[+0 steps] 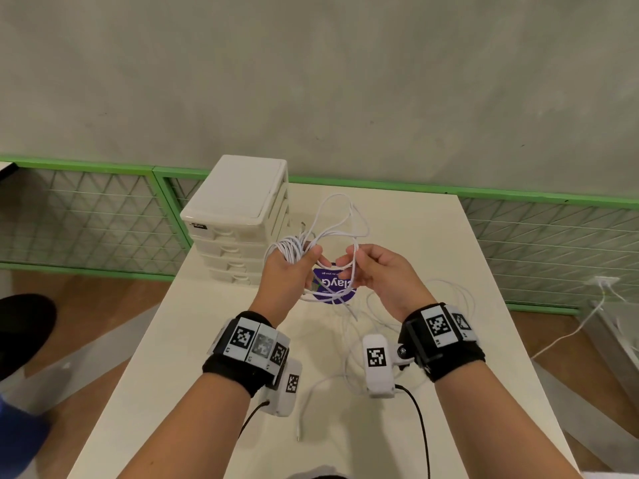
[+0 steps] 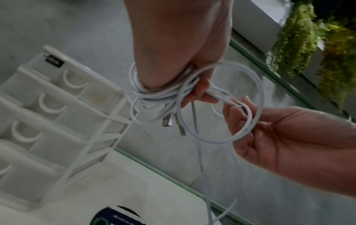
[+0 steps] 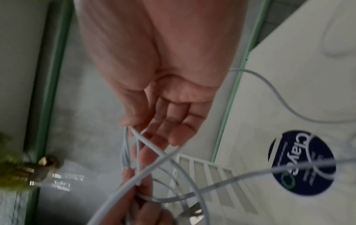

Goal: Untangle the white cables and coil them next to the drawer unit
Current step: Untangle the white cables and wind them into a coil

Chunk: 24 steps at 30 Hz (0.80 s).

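A white cable coil (image 1: 288, 248) is wound round the fingers of my left hand (image 1: 313, 261), which grips it above the table, just right of the white drawer unit (image 1: 238, 216). In the left wrist view the coil (image 2: 154, 94) sits round the hand and a USB plug (image 2: 167, 121) dangles below it. My right hand (image 1: 345, 262) faces the left one and pinches a loose strand (image 1: 352, 267) between thumb and fingers. A wide loop (image 2: 221, 137) hangs over the right hand's fingers (image 2: 237, 121). More loops (image 1: 340, 216) stick up behind both hands.
Loose white cable (image 1: 380, 323) lies tangled on the white table (image 1: 207, 340) under and right of my hands, with a plug end (image 1: 299, 433) near the front. A round purple sticker (image 1: 333, 285) lies below the hands. A green mesh fence (image 1: 86, 216) runs behind the table.
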Motion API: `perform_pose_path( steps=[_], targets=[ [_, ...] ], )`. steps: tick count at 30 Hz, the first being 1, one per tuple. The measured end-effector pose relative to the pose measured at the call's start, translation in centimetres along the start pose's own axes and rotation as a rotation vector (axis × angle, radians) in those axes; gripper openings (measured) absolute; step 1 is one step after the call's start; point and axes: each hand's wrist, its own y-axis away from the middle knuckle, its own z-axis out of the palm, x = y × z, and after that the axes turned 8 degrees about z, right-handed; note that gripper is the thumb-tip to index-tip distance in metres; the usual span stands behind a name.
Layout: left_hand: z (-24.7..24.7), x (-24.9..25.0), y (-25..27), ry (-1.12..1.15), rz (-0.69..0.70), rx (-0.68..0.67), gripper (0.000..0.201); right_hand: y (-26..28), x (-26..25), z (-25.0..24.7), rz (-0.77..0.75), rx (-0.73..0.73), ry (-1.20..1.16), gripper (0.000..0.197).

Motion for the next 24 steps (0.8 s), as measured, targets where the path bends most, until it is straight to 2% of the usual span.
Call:
perform_pose_path(
  steps=[3, 9, 12, 15, 17, 21, 24],
  targets=[
    [0.0, 0.3, 0.3, 0.033, -0.023, -0.007, 0.026, 0.4, -0.4, 0.4, 0.042, -0.053, -0.095, 0.019],
    [-0.2, -0.3, 0.3, 0.028, -0.016, -0.034, 0.031, 0.4, -0.8, 0.0, 0.073, 0.014, -0.177, 0.009],
    [-0.3, -0.4, 0.1, 0.047, -0.026, -0.037, 0.027, -0.2, -0.6, -0.9, 0.012, 0.132, -0.145, 0.009],
    [-0.8, -0.6, -0.2, 0.064, -0.046, 0.001, 0.020, -0.6, -0.9, -2.8, -0.054, 0.275, -0.249, 0.017],
    [-1.1, -0.8, -0.3, -0.001, -0.032, 0.011, 0.019, -0.6, -1.2, -4.0, -0.083, 0.286, -0.331, 0.019],
    [-1.0, -0.4, -0.8, -0.014, -0.001, 0.006, 0.021, -0.5, -1.2, -4.4, -0.173, 0.181, -0.473, 0.022],
    [-1.6, -0.2, -1.6, 0.000, 0.020, 0.042, 0.025, -0.6, -1.2, -4.4, -0.175, 0.235, -0.474, 0.023]
  ],
)
